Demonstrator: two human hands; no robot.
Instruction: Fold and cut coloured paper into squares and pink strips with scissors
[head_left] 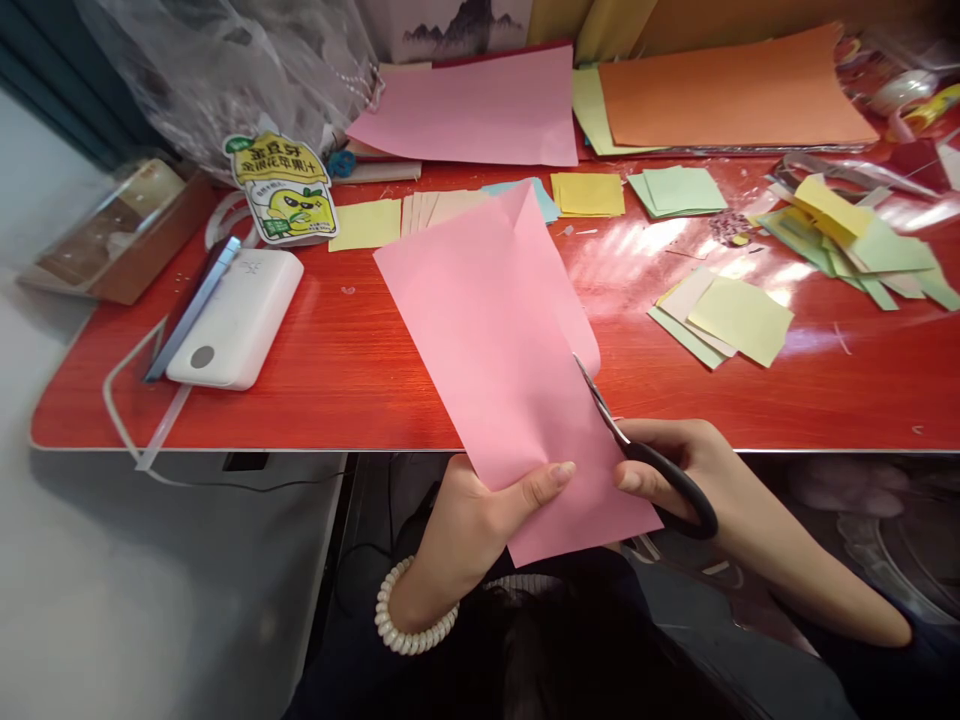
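Note:
A sheet of pink paper (480, 330) is held over the front edge of the red table, its far right side folded or curled over. My left hand (487, 510) pinches the sheet near its lower left edge, thumb on top and fingers hidden underneath. With my right hand (675, 455) I grip black-handled scissors (671, 480). Their blades lie at the right part of the sheet, tips pointing up and left, and look nearly closed. How far the paper is cut there I cannot tell.
On the red table (360, 400) lie a white power bank (236, 320), small yellow paper squares (589, 194), loose pale cards (739, 320) and a pile of green scraps (877, 250). Larger pink sheets (480, 110) and orange sheets (735, 95) rest behind. A clear-lidded box (124, 230) stands left.

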